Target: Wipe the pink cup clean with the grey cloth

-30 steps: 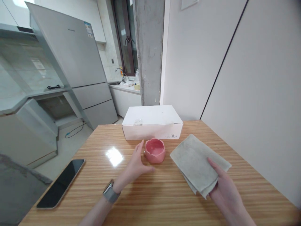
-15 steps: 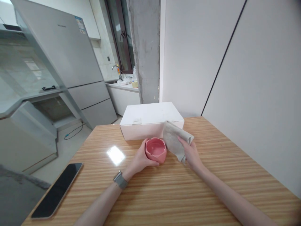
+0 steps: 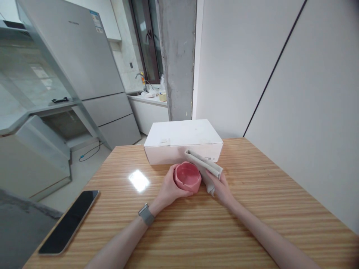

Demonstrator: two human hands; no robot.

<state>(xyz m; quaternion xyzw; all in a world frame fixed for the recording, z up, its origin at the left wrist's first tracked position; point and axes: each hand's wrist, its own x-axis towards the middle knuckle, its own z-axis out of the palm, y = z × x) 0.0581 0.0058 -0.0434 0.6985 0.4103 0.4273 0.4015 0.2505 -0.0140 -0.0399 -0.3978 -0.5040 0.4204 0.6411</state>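
A pink ashtray (image 3: 188,178) with notches in its rim is tilted a little toward me in front of the white box. My left hand (image 3: 169,188) is wrapped round its left side, thumb along the near wall. On the other side, my right hand (image 3: 219,185) grips a folded light grey cloth (image 3: 202,163). The cloth lies close against the right wall of the ashtray; its lower end hangs down by the table. Part of the right hand's fingers is hidden behind the cloth.
The white box (image 3: 183,135) stands at the far end of the wood-grain table (image 3: 224,235). A phone (image 3: 70,222) lies at the left edge. A white panel wall (image 3: 308,112) borders the right side. Beyond are a fridge (image 3: 75,56) and a sink counter (image 3: 150,99).
My right hand has brought the cloth leftward and lower against the ashtray's side, and the cloth has turned more edge-on. My left hand keeps its hold on the ashtray.
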